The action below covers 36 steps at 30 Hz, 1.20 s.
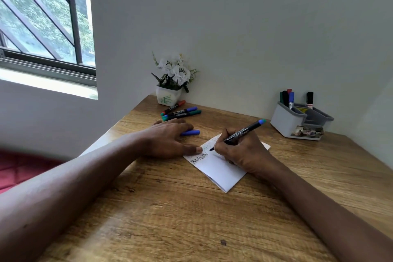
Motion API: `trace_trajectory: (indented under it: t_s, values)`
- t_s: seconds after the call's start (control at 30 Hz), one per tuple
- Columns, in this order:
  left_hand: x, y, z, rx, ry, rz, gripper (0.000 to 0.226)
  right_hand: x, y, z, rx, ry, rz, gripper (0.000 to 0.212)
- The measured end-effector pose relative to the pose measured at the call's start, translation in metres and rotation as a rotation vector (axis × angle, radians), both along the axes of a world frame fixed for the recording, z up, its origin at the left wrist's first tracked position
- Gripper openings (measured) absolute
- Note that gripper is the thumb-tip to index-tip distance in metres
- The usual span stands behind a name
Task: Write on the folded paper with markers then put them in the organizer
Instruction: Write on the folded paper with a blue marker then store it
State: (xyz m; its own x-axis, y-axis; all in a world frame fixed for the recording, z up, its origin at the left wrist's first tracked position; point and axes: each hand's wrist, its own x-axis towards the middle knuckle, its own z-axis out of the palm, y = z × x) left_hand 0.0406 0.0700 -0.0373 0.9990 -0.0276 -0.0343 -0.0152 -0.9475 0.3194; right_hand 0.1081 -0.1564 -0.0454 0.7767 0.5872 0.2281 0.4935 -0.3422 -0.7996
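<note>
A folded white paper (217, 171) lies on the wooden desk (191, 219), with dark and green writing on its upper left part. My right hand (242, 153) grips a black marker with a blue end (244, 131), its tip touching the paper. My left hand (168, 139) rests flat on the desk, its thumb pressing the paper's left edge. A blue cap (191, 132) lies just beyond its fingers. Three capped markers (180, 110), red, blue and green, lie further back. The grey organizer (297, 122) stands at the back right with several markers upright in it.
A small white pot of white flowers (172, 83) stands at the desk's back left corner against the wall. A barred window (42, 17) is on the left. Something red (25, 168) lies below the desk's left edge.
</note>
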Motion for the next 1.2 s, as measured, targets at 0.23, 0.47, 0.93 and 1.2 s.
trace_trajectory:
  t_s: [0.23,0.47,0.93,1.2]
  values:
    - [0.0012,0.0002,-0.0002,0.017,0.02,0.007,0.092,0.0011,0.0017,-0.0019,-0.04,-0.061,0.016,0.018]
    - [0.0014,-0.0007,0.0017,0.029,0.032,0.007,0.092,0.0015,0.0015,-0.0045,0.033,-0.023,0.011,0.018]
    - [-0.0004,-0.0012,0.0025,0.032,0.029,0.011,0.091,-0.001,0.0001,-0.0026,-0.034,-0.092,0.022,0.019]
    - [-0.0015,-0.0026,0.0042,0.033,0.035,0.011,0.091,-0.0026,0.0014,-0.0002,-0.013,-0.096,-0.023,0.023]
